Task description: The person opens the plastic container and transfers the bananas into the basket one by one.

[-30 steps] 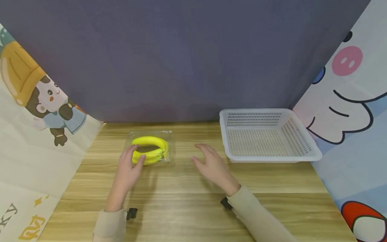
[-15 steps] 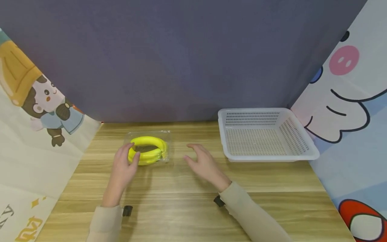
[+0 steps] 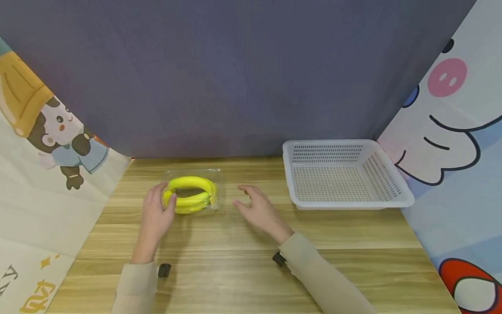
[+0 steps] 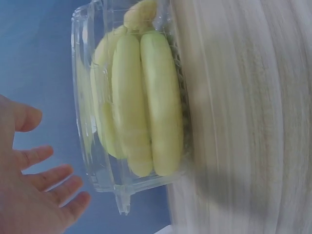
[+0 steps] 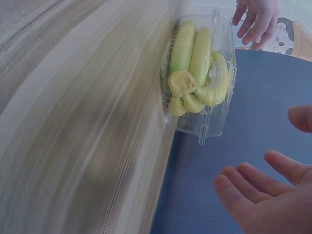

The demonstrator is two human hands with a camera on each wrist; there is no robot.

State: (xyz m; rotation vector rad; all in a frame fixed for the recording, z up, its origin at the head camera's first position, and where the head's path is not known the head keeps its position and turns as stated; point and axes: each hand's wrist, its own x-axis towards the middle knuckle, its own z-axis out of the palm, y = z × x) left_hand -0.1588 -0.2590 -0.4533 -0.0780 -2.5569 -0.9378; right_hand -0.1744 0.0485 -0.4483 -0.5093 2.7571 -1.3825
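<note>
The clear box of bananas (image 3: pixel 192 195) sits untouched on the table's (image 3: pixel 243 261) far left, not yet lifted, the left hand (image 3: pixel 154 213) and right hand (image 3: pixel 256 212) flanking it, fingers spread.

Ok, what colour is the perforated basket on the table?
White; the basket shows best in the head view, at the table's far right.

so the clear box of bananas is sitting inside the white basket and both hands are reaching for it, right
Not quite. In the head view the clear box of bananas sits on the wooden table, well apart from the white basket, which holds nothing. The rest stands: the left hand is at its side and the right hand reaches toward it.
</note>
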